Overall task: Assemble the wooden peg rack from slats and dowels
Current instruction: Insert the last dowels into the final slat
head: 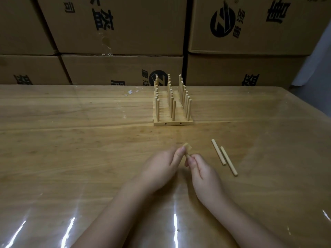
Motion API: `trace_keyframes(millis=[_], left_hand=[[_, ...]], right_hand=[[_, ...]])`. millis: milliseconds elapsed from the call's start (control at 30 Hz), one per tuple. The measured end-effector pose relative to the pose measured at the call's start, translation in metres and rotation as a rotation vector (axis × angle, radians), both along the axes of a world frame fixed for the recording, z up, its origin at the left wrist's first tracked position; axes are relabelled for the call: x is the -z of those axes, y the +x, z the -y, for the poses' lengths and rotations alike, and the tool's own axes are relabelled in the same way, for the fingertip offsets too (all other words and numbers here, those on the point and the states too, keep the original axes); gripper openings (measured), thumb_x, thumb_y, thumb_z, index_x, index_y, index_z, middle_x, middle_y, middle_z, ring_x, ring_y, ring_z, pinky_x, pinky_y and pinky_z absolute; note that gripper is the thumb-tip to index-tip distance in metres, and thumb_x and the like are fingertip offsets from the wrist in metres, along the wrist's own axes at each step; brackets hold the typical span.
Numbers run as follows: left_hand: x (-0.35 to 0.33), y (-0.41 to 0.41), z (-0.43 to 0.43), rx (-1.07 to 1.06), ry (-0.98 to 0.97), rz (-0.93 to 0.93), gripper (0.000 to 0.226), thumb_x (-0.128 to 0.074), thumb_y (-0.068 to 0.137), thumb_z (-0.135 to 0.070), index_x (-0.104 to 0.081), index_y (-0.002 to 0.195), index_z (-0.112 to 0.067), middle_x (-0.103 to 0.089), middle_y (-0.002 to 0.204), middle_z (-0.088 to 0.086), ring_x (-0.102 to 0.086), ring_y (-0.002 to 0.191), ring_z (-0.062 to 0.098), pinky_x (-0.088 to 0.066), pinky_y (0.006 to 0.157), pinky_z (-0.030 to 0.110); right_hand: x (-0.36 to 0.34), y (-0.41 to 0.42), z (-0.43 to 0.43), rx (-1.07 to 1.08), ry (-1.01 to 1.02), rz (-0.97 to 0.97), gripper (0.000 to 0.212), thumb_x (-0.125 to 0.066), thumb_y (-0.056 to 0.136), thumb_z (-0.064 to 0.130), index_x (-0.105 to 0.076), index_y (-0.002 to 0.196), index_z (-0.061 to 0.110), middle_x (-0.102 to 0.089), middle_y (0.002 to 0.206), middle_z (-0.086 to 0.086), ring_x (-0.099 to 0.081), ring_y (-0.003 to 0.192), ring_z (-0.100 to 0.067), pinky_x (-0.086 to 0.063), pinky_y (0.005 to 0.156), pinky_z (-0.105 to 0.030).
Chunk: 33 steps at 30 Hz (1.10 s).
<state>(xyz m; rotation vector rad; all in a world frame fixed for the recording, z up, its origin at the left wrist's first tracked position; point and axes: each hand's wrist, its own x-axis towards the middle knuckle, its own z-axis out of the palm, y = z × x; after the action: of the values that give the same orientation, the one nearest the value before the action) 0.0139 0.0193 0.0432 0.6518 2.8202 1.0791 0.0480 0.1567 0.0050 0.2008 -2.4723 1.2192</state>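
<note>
Peg rack: pale wood, with a flat base of slats laid side by side and three rows of upright dowels running away from the wearer. Two round holes in the near edge of the front slat. Standing flat on the table, well beyond the fingertips and slightly to their left, touched by neither hand.

Left hand and right hand: fingers curled, tips brought together, pinching a small wooden piece between them. Only a pale end visible past the left thumb, the rest hidden by the fingers; shape not determinable.

Open room: bare table top between fingertips and rack, and a wide bare stretch to the left of the left-hand fingers. Far table edge just behind the rack; right edge well to the right of the fingers.

Near the right-hand fingers, on their right: first loose dowel and second loose dowel, lying flat, side by side and slanted, the second set nearer the wearer.

Clear film over the table, with glare streaks beside the forearms. Small white scrap far beyond the fingers to the left, beside the rack. Stacked cardboard boxes with black print behind the far edge.
</note>
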Motion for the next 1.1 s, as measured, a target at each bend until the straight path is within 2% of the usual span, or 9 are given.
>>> trace_keyframes(millis=[167, 267, 333, 467, 600, 733, 933, 1000, 1100], left_hand=[[-0.008, -0.007, -0.003, 0.022, -0.190, -0.021, 0.045, -0.024, 0.099, -0.051, -0.056, 0.104, -0.020, -0.061, 0.086, 0.000, -0.057, 0.080, 0.018, -0.047, 0.072, 0.035], [-0.008, -0.004, -0.008, 0.030, -0.124, -0.006, 0.046, -0.025, 0.099, -0.049, -0.058, 0.104, -0.018, -0.064, 0.090, 0.005, -0.059, 0.083, 0.022, -0.049, 0.077, 0.038], [-0.008, -0.003, -0.009, 0.021, -0.141, -0.025, 0.045, -0.025, 0.099, -0.049, -0.058, 0.103, -0.018, -0.064, 0.086, 0.004, -0.059, 0.082, 0.023, -0.047, 0.073, 0.036], [-0.010, -0.008, -0.003, 0.022, -0.343, -0.129, 0.045, -0.022, 0.097, -0.054, -0.054, 0.102, -0.023, -0.048, 0.070, -0.009, -0.050, 0.067, 0.015, -0.039, 0.060, 0.032], [-0.011, -0.005, -0.003, 0.013, -0.358, -0.135, 0.046, -0.023, 0.097, -0.054, -0.054, 0.103, -0.020, -0.064, 0.087, 0.005, -0.060, 0.080, 0.025, -0.042, 0.064, 0.034], [-0.010, -0.002, 0.001, -0.008, -0.344, -0.073, 0.048, -0.023, 0.099, -0.053, -0.057, 0.102, -0.019, -0.066, 0.090, 0.008, -0.061, 0.084, 0.026, -0.045, 0.069, 0.035], [-0.012, 0.000, 0.009, -0.071, -0.107, 0.156, 0.045, -0.026, 0.098, -0.054, -0.059, 0.090, -0.023, -0.055, 0.072, -0.010, -0.055, 0.073, 0.012, -0.048, 0.079, 0.035], [-0.011, 0.001, 0.008, -0.100, -0.048, 0.220, 0.048, -0.027, 0.098, -0.054, -0.059, 0.087, -0.021, -0.055, 0.072, -0.009, -0.054, 0.072, 0.011, -0.046, 0.073, 0.031], [-0.008, 0.002, 0.005, -0.137, 0.049, 0.380, 0.049, -0.027, 0.099, -0.052, -0.056, 0.082, -0.017, -0.051, 0.062, -0.005, -0.049, 0.055, 0.011, -0.040, 0.053, 0.023]], right_hand=[[0.005, -0.001, -0.002, -0.033, -0.307, 0.174, 0.027, -0.042, 0.098, 0.020, -0.053, 0.073, 0.023, -0.053, 0.064, 0.008, -0.050, 0.062, -0.009, -0.041, 0.062, -0.032], [0.001, 0.000, -0.006, -0.077, -0.479, 0.262, 0.029, -0.040, 0.098, 0.021, -0.053, 0.073, 0.020, -0.046, 0.061, 0.007, -0.042, 0.055, -0.005, -0.033, 0.052, -0.019], [-0.004, 0.000, -0.007, -0.101, -0.512, 0.327, 0.031, -0.038, 0.099, 0.022, -0.052, 0.071, 0.020, -0.041, 0.056, 0.009, -0.036, 0.046, 0.000, -0.028, 0.045, -0.012], [-0.013, -0.002, -0.009, -0.178, -0.585, 0.460, 0.031, -0.037, 0.100, 0.020, -0.051, 0.072, 0.016, -0.039, 0.049, 0.013, -0.032, 0.038, 0.002, -0.025, 0.037, -0.010], [-0.016, -0.003, -0.016, -0.286, -0.664, 0.570, 0.029, -0.036, 0.099, 0.024, -0.050, 0.075, 0.016, -0.035, 0.049, 0.011, -0.025, 0.038, -0.001, -0.019, 0.034, -0.013], [-0.013, -0.006, -0.018, -0.344, -0.601, 0.561, 0.029, -0.038, 0.098, 0.029, -0.057, 0.081, 0.016, -0.037, 0.052, 0.010, -0.028, 0.041, -0.002, -0.021, 0.037, -0.014], [-0.011, -0.008, -0.018, -0.320, -0.410, 0.552, 0.021, -0.046, 0.096, 0.030, -0.063, 0.087, 0.024, -0.045, 0.055, 0.012, -0.038, 0.045, 0.000, -0.029, 0.040, -0.013], [-0.013, -0.007, -0.019, -0.299, -0.327, 0.515, 0.020, -0.046, 0.096, 0.029, -0.063, 0.087, 0.022, -0.048, 0.055, 0.012, -0.041, 0.048, -0.001, -0.033, 0.044, -0.014], [-0.012, -0.007, -0.022, -0.217, 0.084, 0.285, 0.017, -0.047, 0.095, 0.030, -0.060, 0.088, 0.023, -0.060, 0.067, 0.009, -0.054, 0.063, -0.007, -0.042, 0.059, -0.027]])
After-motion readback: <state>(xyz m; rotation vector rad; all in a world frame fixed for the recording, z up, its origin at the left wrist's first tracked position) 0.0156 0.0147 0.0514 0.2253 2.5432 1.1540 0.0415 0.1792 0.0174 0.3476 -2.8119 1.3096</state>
